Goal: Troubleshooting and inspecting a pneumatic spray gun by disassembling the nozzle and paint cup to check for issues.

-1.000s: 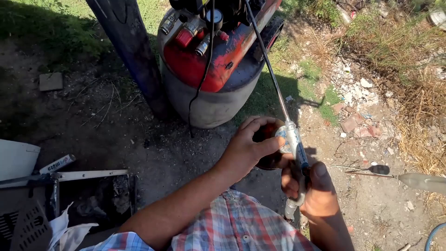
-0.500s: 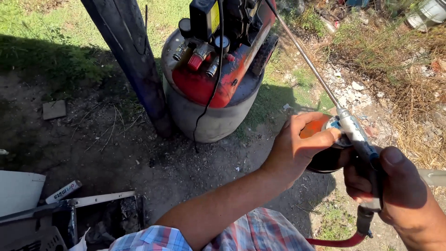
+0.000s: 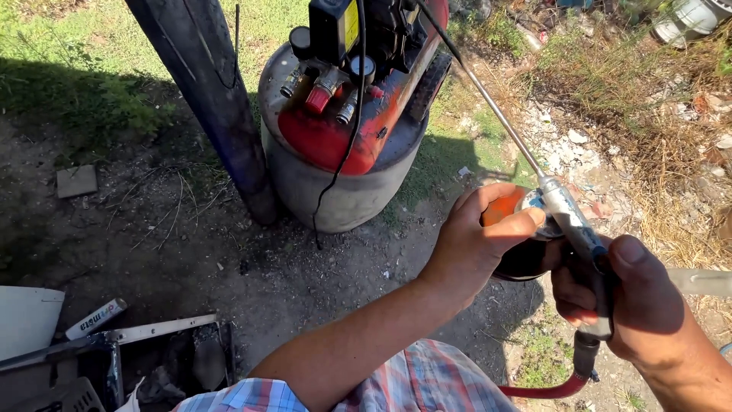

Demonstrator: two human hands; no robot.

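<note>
Fingers (image 3: 509, 227) of our left hand (image 3: 473, 248) are wrapped around the orange-and-black cup (image 3: 515, 233) under the spray gun (image 3: 573, 229), while our right hand (image 3: 637, 305) is clamped on the gun's grip, thumb up near the metal body. We judge the cup is seated against the gun, though we cannot tell whether it is tight. A red hose (image 3: 545, 391) hangs from the grip, and the long nozzle (image 3: 496, 114) points toward the compressor (image 3: 351, 130). Since half a second ago, both hands have held their grasp; the gun has drifted slightly lower in view.
</note>
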